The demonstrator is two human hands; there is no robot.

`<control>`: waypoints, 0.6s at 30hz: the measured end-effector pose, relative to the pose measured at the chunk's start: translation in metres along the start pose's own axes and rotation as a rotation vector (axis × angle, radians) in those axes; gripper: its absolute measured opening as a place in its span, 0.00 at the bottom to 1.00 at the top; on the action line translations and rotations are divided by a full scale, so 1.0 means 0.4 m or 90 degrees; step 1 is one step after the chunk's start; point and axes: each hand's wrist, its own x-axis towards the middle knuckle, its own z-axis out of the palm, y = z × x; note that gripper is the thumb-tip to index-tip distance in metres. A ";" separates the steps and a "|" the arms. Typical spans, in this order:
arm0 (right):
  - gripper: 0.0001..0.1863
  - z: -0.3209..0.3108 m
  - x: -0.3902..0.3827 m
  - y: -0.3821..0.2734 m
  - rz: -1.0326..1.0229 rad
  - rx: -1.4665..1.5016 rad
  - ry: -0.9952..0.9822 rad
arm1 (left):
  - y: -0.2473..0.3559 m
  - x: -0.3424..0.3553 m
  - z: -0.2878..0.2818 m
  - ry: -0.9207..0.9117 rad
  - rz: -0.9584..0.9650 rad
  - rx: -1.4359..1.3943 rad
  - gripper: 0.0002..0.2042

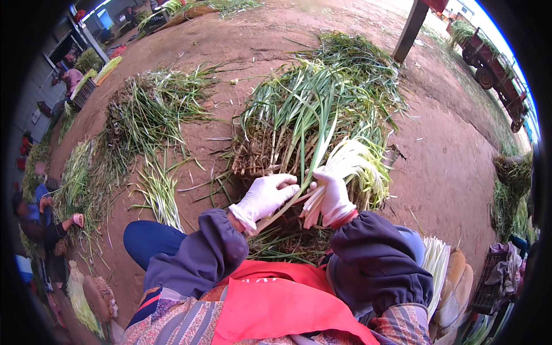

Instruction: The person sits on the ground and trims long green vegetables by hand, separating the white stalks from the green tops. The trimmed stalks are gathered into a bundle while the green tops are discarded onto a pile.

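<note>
My right hand (334, 198), in a white glove, is closed around a bunch of pale, stripped stalks (351, 158) that look like green garlic. Its thumb side also pinches one long green garlic stalk (322, 144), whose leaves reach out over the heap. This stalk slants down past the fingers of my gloved left hand (269, 196), with its pale lower end beside my left wrist. The left fingers are curled in against the stalk; their exact grip is partly hidden. Just beyond both hands lies a big heap of unstripped green garlic (287, 115), brown roots toward me.
A second leafy heap (152, 109) and a loose pile of stalks (161, 195) lie to the left. White stripped stalks (435, 264) rest by my right knee. A post (411, 31) stands beyond the heap, a trailer (489, 66) far right. Another person (43, 221) sits at left.
</note>
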 end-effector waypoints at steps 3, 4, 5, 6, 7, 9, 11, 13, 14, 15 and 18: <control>0.09 -0.004 0.003 0.012 0.005 -0.019 -0.026 | 0.019 0.083 -0.030 -0.066 -0.063 -0.223 0.18; 0.10 -0.001 0.004 0.022 -0.015 -0.013 -0.063 | 0.024 0.103 -0.023 -0.092 -0.066 -0.250 0.18; 0.11 -0.001 0.006 0.028 0.004 -0.027 -0.090 | 0.030 0.120 -0.008 -0.099 -0.069 -0.279 0.16; 0.09 0.001 0.006 0.036 -0.001 -0.038 -0.089 | 0.034 0.128 0.012 -0.184 -0.126 -0.498 0.13; 0.08 0.002 0.009 0.040 -0.010 -0.045 -0.076 | 0.036 0.139 0.022 -0.086 -0.105 -0.433 0.11; 0.06 0.003 0.013 0.045 -0.019 -0.047 -0.052 | 0.033 0.141 0.045 0.013 -0.072 -0.442 0.09; 0.05 0.000 0.015 0.048 0.001 -0.053 -0.054 | 0.021 0.129 0.052 0.041 -0.093 -0.493 0.08; 0.05 -0.002 0.018 0.051 0.015 -0.038 -0.057 | 0.007 0.115 0.044 0.104 -0.061 -0.394 0.08; 0.05 -0.001 0.021 0.053 0.031 -0.025 -0.041 | 0.001 0.109 0.036 0.118 -0.039 -0.371 0.08; 0.06 0.000 0.021 0.057 0.038 -0.002 -0.032 | -0.005 0.102 0.030 0.123 -0.037 -0.346 0.07; 0.08 0.007 0.025 0.059 0.056 0.038 -0.032 | -0.016 0.081 0.015 0.119 -0.048 -0.420 0.08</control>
